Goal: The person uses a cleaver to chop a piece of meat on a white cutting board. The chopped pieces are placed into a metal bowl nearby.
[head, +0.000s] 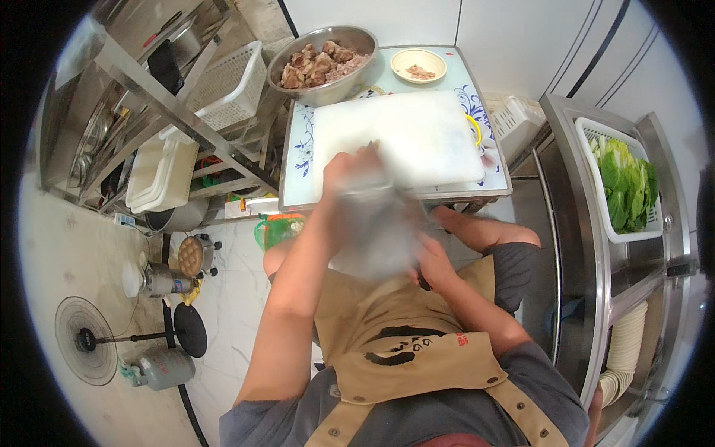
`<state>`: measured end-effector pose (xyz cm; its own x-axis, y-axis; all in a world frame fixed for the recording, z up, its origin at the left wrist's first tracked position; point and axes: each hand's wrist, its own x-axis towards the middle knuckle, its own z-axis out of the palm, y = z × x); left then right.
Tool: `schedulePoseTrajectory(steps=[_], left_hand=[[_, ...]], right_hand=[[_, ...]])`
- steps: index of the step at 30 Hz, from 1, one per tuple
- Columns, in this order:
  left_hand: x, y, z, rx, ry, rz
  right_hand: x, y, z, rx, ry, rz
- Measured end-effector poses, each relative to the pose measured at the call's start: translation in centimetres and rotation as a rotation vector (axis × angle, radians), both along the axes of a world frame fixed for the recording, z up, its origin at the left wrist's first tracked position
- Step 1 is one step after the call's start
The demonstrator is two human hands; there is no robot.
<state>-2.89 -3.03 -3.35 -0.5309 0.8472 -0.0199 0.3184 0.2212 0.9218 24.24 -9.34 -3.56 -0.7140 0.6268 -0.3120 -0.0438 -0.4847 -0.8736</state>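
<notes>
In the head view my right hand (434,264) is closed around a dark handle low in front of the apron. A wide grey, motion-blurred shape (374,223), perhaps a blade, spans the space between my hands. My left hand (349,173) is over the near edge of a white cutting board (413,134), partly hidden by the blur; a small brownish piece shows by its fingers, its kind unclear. The board lies on a patterned glass-topped table (296,190). Behind it stand a steel bowl (335,96) of meat chunks (318,67) and a cream bowl (399,70) with small meat scraps (419,72).
A metal rack (206,134) with white plastic baskets (246,84) stands at left. On the right, a white basket (606,218) of leafy greens (625,184) sits at a steel sink (592,268). A fan (86,339) and gas cylinder (167,370) are at lower left.
</notes>
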Motion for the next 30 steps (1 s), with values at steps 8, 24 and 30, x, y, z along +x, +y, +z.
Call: schedulePoseTrajectory(steps=[8,24,30], left_hand=[[-0.5,0.5,-1.0,-0.225,0.271,0.101],[-3.1,0.4,-5.4,-0.065,0.249,0.048],[-3.7,0.4,-6.3,-0.141,-0.113,0.066]], right_hand=[[-0.9,-1.2,0.3,-0.028,0.057,-0.103],[-2.3,-1.2,2.9,-0.178,0.031,-0.116],[-1.3,-1.6,3.6,-0.300,0.068,-0.104]])
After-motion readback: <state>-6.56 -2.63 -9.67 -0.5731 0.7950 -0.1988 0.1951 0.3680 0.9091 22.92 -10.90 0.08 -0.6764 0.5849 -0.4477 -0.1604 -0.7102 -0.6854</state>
